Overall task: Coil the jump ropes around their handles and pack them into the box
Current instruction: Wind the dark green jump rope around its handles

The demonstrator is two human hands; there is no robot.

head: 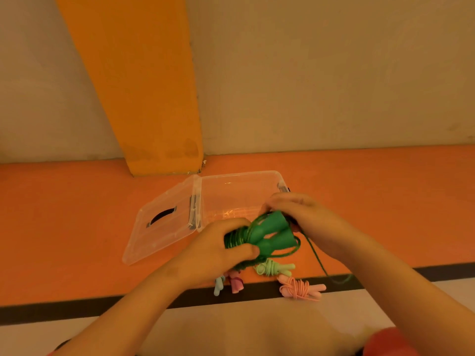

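Right now both hands meet over the orange floor (77, 227), working a dark green jump rope (262, 233) held above the near edge of a clear plastic box (239, 196). The left hand (218, 250) is curled tight around the wound end of the rope's two handles, fingers over the top and thumb pressed underneath at about 5 o'clock of the fist, where green cord is already coiled in several turns. The right hand (305, 217), at 2 o'clock from the left, is bent over the far ends of the handles with its fingertips drawn together on the cord there; exactly which fingers pinch it cannot be told. A loose length of green cord (318, 260) trails from under the right hand toward 5 o'clock, down onto the floor. The box sits open, its clear lid (164, 222) with a dark handle slot swung flat to 9 o'clock of the tub, and nothing can be made out inside it. Below the hands, at 6 o'clock, four smaller ropes lie coiled on the floor near a dark stripe (77, 312): a light green bundle (272, 268), a pink bundle (300, 289) just at 5 o'clock of it, a deeper pink one (236, 283) and a pale blue one (219, 285) side by side, partly hidden by the left wrist.
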